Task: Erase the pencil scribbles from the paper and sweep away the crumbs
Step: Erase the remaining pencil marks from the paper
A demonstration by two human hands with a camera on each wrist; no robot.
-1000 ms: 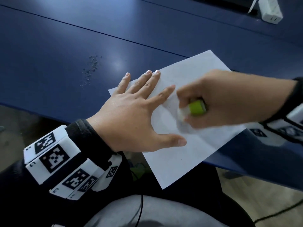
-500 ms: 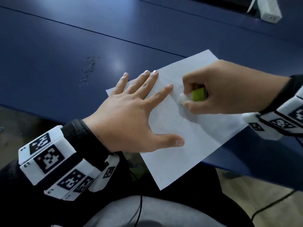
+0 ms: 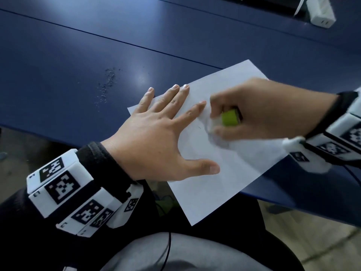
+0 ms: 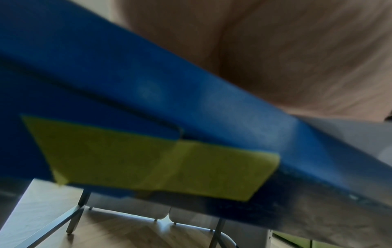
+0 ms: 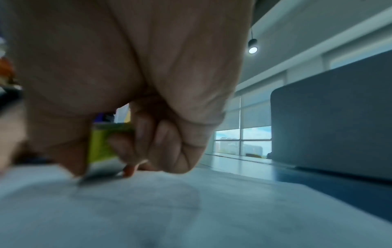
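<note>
Since half a second ago the right hand [image 3: 259,112] has slid back down the paper [image 3: 224,169] toward the table's near edge, and it blurs with the stroke; the left hand [image 3: 156,139] has not shifted. Right thumb and fingers are curled, pinching the eraser [image 3: 230,118] by its green sleeve; its white tip points left and down onto the sheet, just beside the left forefinger tip. The right wrist view shows the same pinch, eraser [image 5: 101,144] end pressed on paper [image 5: 191,209] with faint grey marks ahead of it. Left fingers are spread flat, palm pressing the sheet's left corner near the table [image 3: 78,55] edge; the sheet's near corner overhangs that edge. One short pencil tick [image 3: 199,127] shows between the left forefinger and the eraser tip, so the remaining rubbing probably lies leftward from the eraser, its long axis already aimed there. Crumbs [image 3: 107,85] lie on the table left of the sheet, nearer the left hand.
</note>
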